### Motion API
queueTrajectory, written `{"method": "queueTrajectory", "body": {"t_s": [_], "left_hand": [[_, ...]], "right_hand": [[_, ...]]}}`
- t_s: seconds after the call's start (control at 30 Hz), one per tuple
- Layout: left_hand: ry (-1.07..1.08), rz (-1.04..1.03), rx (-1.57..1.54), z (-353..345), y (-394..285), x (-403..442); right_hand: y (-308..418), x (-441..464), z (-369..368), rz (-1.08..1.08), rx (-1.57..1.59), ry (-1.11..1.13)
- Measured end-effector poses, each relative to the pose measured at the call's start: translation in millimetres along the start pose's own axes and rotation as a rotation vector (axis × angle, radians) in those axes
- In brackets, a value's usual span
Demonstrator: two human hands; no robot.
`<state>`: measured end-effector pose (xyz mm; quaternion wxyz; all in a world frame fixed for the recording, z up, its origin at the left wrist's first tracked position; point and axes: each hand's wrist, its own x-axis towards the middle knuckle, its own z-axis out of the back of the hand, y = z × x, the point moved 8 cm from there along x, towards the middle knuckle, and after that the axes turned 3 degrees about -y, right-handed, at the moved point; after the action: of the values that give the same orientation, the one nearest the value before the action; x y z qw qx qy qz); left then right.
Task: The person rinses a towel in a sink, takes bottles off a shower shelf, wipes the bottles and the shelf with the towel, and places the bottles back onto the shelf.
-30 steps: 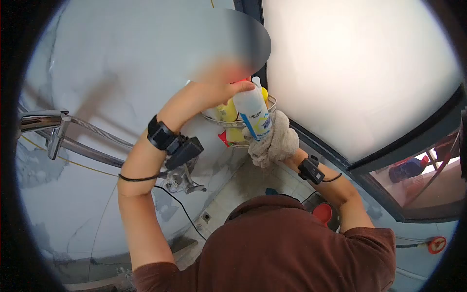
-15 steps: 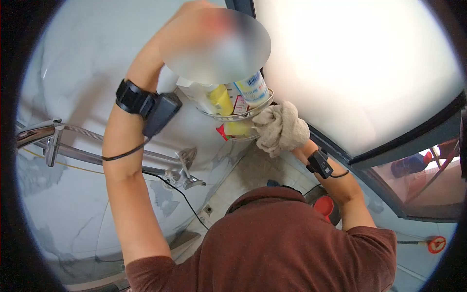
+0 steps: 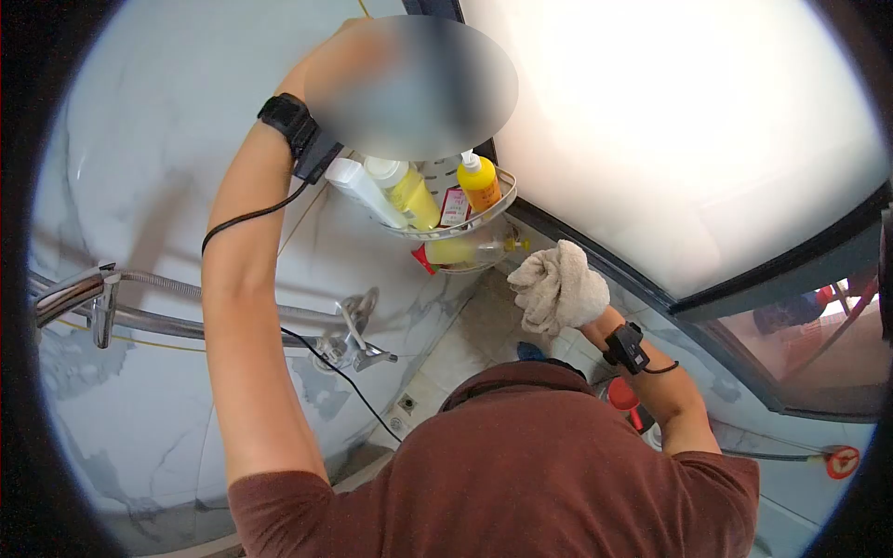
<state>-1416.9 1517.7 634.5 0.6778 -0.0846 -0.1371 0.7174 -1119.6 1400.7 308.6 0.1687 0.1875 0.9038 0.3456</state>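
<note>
My left hand [image 3: 346, 58] is raised at the top, above the upper tier of a wire corner shelf [image 3: 437, 231]. A blurred oval hides its fingers and anything in them. A crumpled beige towel [image 3: 558, 288] is bunched in my right hand, wrapped over the fingers, just below and right of the shelf. On the upper tier stand a white bottle [image 3: 367, 192], a yellow bottle with a white cap [image 3: 411, 195], a small red-and-white box [image 3: 455, 206] and a yellow-orange pump bottle [image 3: 479, 182]. A clear yellowish spray bottle [image 3: 465, 248] with a red part lies on the lower tier.
A chrome shower bar and tap [image 3: 349, 344] run along the marbled wall at left. A dark-framed frosted panel [image 3: 651, 139] borders the right side. Below it are a red dipper [image 3: 623, 392] and a red valve wheel [image 3: 843, 462]. A black cable hangs from my left wrist.
The white bottle with blue lettering at the shelf's right end is out of sight, and the pump bottle shows there. The towel in my right hand has moved down, away from the shelf.
</note>
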Motion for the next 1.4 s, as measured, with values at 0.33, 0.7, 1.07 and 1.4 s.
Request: {"method": "queueTrajectory", "body": {"t_s": [0.33,0.7,1.07,1.4], "left_hand": [[0.296,0.095,0.115,-82.7,41.4,29.3],[0.317,0.103,0.128,-105.7,62.2,36.9],[0.387,-0.157,0.351,-76.8,-16.0,-37.6],[0.331,-0.179,0.717,-99.2,-21.9,-101.3]], "right_hand": [[1.9,-8.3,0.7,0.019,-0.034,-0.076],[8.9,-20.8,11.7,0.066,-0.257,-0.146],[-9.3,-15.5,29.8,0.06,-0.06,-0.09],[-10.7,-14.0,25.9,0.027,-0.278,-0.121]]}}
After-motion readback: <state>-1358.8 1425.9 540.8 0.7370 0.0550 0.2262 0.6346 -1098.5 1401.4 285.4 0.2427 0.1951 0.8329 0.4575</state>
